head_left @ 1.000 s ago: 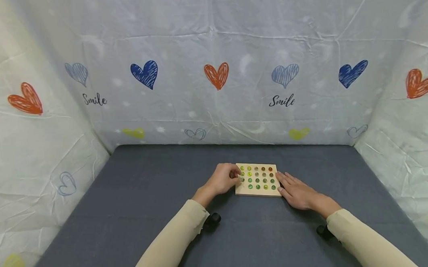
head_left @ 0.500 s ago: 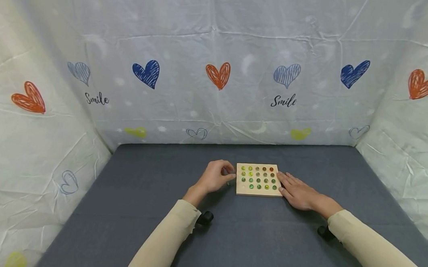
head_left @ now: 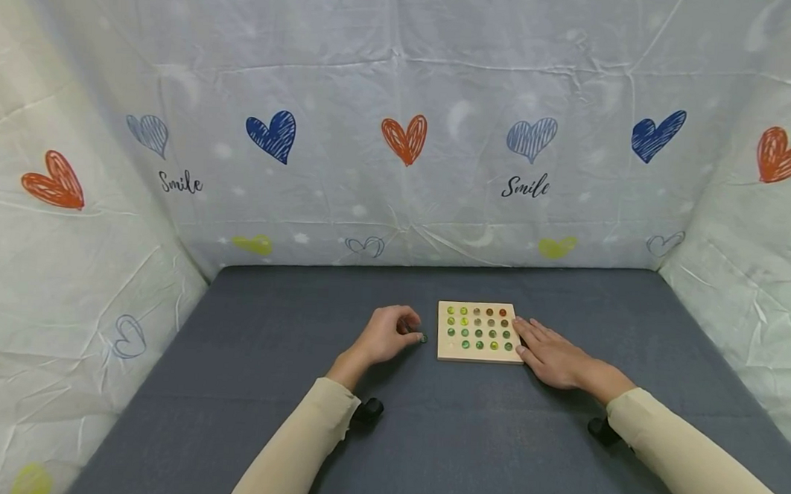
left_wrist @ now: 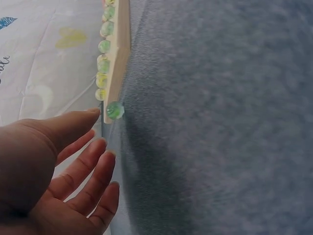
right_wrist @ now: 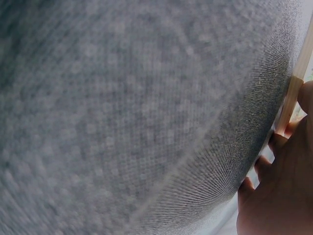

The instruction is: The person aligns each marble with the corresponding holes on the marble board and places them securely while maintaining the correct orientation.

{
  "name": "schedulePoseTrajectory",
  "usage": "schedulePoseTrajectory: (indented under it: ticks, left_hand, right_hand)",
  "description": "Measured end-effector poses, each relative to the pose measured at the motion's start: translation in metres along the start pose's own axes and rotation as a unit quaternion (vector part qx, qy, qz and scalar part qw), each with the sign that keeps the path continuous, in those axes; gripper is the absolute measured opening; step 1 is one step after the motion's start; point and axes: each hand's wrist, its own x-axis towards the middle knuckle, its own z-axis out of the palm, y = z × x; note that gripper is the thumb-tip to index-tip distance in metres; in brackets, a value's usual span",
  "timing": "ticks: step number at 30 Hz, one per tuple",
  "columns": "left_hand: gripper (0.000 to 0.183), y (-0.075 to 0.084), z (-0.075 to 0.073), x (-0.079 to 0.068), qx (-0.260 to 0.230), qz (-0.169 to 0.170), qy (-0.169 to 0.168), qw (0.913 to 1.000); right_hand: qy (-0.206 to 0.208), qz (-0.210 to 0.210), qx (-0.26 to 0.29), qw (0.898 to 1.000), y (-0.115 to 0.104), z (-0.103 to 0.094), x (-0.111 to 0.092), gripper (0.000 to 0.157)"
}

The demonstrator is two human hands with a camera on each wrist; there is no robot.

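Note:
A light wooden board [head_left: 480,354] lies on the dark cloth, with rows of green, yellow and reddish-brown glass marbles seated in its hollows; the front-left hollow is bare. Left of the board sits a loose green marble [head_left: 423,339], right by the thumb of my left hand [head_left: 384,334]. In the left wrist view that green marble [left_wrist: 115,110] shows in front of the thumb tip, and the fingers are spread with nothing between them. My right hand [head_left: 551,358] lies low at the board's right side, fingertips touching its edge, fingers extended.
A dark grey cloth [head_left: 479,445] covers the table. White curtains [head_left: 332,184] with printed hearts and "Smile" lettering stand at the back and both sides. Black wrist cameras [head_left: 368,411] sit below both sleeves.
My left hand has moved left from over the board's left edge, and its fingers have loosened. The green marble now shows in plain view on the cloth. My right hand has stayed at the board.

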Motion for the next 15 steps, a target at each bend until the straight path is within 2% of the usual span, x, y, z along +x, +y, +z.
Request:
schedulePoseTrajectory:
  ticks: [8,15]
  left_hand:
    - [0.02,-0.0018,0.004,-0.0028,-0.009,0.002,-0.015,0.9998]
    - [0.02,-0.0031,0.0069,-0.0008,-0.01,0.013,-0.015,0.9998]
  right_hand:
    - [-0.005,0.001,0.0,1.0,-0.0022,-0.0014,-0.0004,0.061]
    - [-0.005,0.003,0.004,1.0,-0.0044,-0.0026,-0.0012,0.06]
